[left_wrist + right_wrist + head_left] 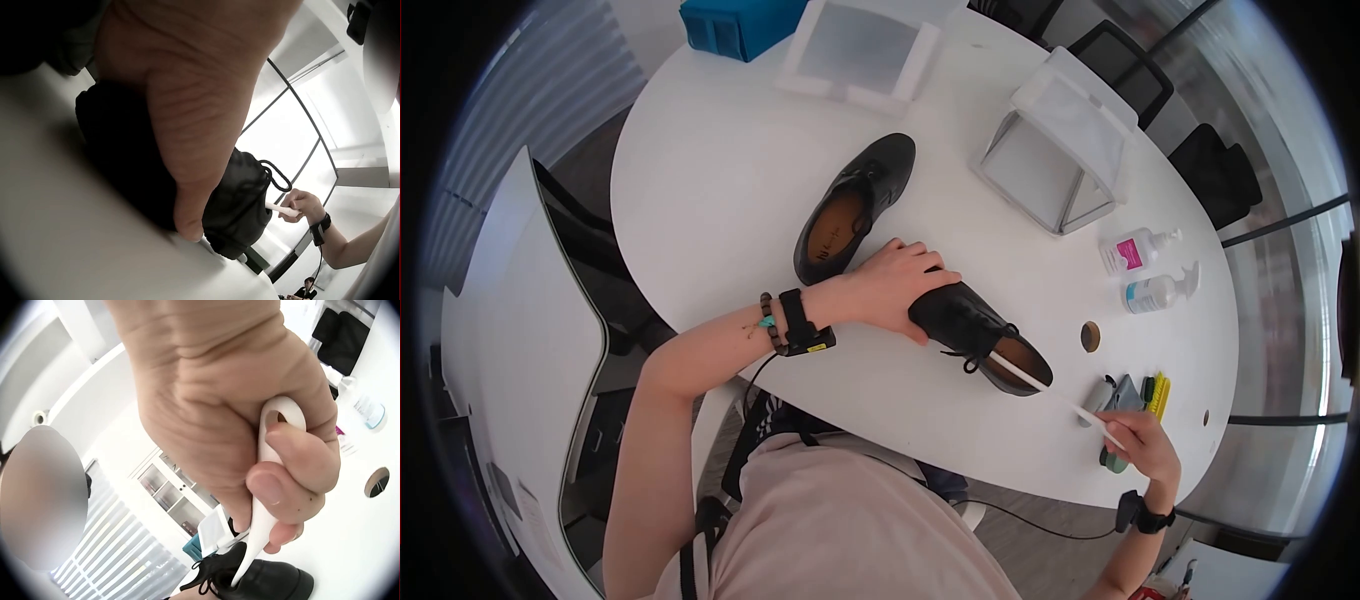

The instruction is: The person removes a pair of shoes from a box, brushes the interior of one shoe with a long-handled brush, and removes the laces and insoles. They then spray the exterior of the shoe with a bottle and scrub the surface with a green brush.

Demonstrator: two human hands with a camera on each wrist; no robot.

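Observation:
A black lace-up shoe [960, 315] with a brown insole lies on the table. My left hand [892, 288] grips its toe end, the thumb along one side in the left wrist view and the fingers over the top. In my right hand [1148, 446] is a long white shoehorn [265, 515], with the fingers curled round its looped handle. Its thin end reaches into the shoe's opening, under the laces, where the tip is hidden. The matching black shoe [887, 165] stands just beyond my left wrist, its opening towards me.
A white table [720, 190] holds two clear-lidded boxes, one flat [855, 55] and one standing open [1040, 165]. Two pump bottles [1150, 293] stand at the right. Markers [1160, 395] and a grey case lie near my right hand, close to a round table hole [1090, 337].

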